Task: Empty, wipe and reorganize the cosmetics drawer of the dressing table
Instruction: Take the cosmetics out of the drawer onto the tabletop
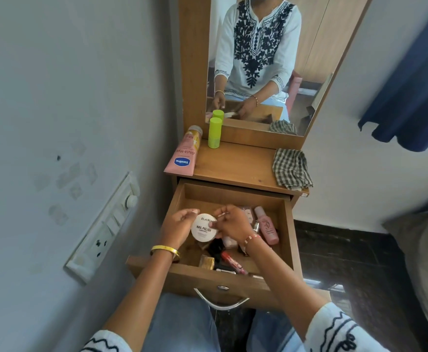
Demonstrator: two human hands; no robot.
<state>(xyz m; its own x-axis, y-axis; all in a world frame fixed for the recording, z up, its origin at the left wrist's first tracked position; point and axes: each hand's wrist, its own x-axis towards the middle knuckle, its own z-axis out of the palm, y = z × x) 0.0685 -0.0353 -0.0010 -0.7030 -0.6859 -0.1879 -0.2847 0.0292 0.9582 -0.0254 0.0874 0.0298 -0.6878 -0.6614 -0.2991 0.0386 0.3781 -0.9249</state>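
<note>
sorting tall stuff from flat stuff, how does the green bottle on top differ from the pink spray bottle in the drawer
The green bottle stands upright on the dressing table top; the pink spray bottle lies on its side in the open drawer. The green one is plain lime with no visible label; the pink one carries a printed label and a clear cap. Both are slim cylinders.

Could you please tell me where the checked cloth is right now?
In the head view, the grey-and-white checked cloth lies crumpled on the wooden dressing tabletop's right end, just below the mirror and above the open drawer.

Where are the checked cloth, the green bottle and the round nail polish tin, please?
checked cloth (292, 170): head view, middle of the fabric.
green bottle (214, 133): head view, its side.
round nail polish tin (204, 227): head view, lid label.
</note>
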